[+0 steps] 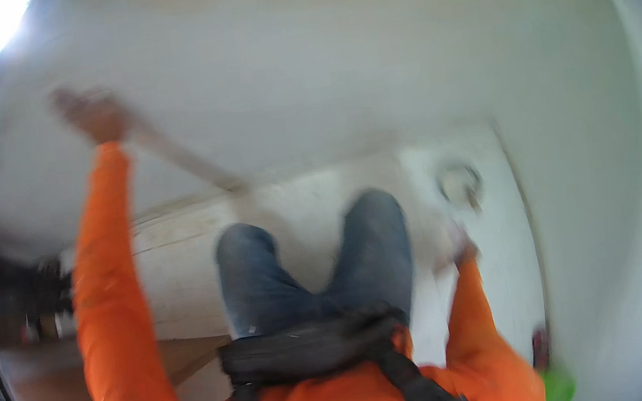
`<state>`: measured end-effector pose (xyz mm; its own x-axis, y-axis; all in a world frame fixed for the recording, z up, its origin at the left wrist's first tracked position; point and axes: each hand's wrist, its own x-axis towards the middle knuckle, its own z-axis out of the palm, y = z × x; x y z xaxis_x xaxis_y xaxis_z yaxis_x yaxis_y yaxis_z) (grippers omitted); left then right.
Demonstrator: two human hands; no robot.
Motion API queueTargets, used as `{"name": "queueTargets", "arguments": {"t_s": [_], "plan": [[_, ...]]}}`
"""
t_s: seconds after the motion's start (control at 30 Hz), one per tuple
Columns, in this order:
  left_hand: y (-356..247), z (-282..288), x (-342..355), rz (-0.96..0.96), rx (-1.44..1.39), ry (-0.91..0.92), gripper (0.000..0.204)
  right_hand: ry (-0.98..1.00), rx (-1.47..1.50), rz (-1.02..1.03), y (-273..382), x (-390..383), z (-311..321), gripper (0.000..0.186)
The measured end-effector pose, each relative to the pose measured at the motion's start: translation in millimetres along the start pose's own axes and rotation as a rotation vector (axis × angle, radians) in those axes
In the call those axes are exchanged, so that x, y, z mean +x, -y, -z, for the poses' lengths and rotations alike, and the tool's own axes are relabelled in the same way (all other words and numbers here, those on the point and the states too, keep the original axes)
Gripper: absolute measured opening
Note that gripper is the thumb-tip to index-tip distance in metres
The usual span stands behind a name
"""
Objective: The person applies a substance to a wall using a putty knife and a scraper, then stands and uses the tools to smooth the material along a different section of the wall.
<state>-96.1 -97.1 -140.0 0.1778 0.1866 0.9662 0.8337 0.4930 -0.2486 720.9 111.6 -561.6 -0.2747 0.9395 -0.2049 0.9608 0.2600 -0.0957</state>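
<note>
My left hand (92, 114) is raised at the far left against the pale wall, its fingers smeared by motion. A long, narrow brownish strip (184, 160) slants from beside that hand down toward my knees; whether the hand grips it I cannot tell. My right hand (459, 250) is low on the right, beside my thigh, over a white surface. It too is blurred, with something whitish near its fingers that I cannot make out. Just beyond it lies a round, pale thing with a dark rim (461, 184).
A pale wall (335, 61) rises in front and curves round to the right. Below it runs a white ledge-like surface (501, 274). Brown boards (187, 356) are at the lower left. Something bright green (558, 390) shows by my right elbow, next to a dark red object (540, 346).
</note>
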Motion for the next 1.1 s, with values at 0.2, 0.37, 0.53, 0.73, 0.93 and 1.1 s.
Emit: {"name": "queueTargets", "arguments": {"t_s": [0.2,0.37,0.53,0.73,0.93,1.1], "plan": [[-66.8,-2.1,20.7,0.385,-0.006,0.309,0.074,-0.003,0.809,-0.635,-53.9,35.8,-54.1,0.058],[-54.8,7.2,16.9,0.318,-0.003,0.347,0.074,-0.056,1.260,-0.691,-40.8,65.0,-72.5,0.058],[-51.3,-2.9,-2.3,0.319,-0.067,0.347,0.073,-0.050,0.610,-0.454,-69.6,105.4,-70.3,0.046],[4.1,-8.7,-8.0,0.119,0.048,0.394,0.069,-0.004,1.170,-0.876,-29.2,118.0,-43.3,0.052],[-60.3,-1.4,2.5,0.359,-0.016,0.426,0.070,0.019,1.475,-0.875,-36.0,106.0,-5.0,0.066],[-0.3,18.9,-8.1,-0.164,0.141,0.464,0.056,0.133,1.220,-0.538,-2.8,87.8,-29.8,0.072]]}}
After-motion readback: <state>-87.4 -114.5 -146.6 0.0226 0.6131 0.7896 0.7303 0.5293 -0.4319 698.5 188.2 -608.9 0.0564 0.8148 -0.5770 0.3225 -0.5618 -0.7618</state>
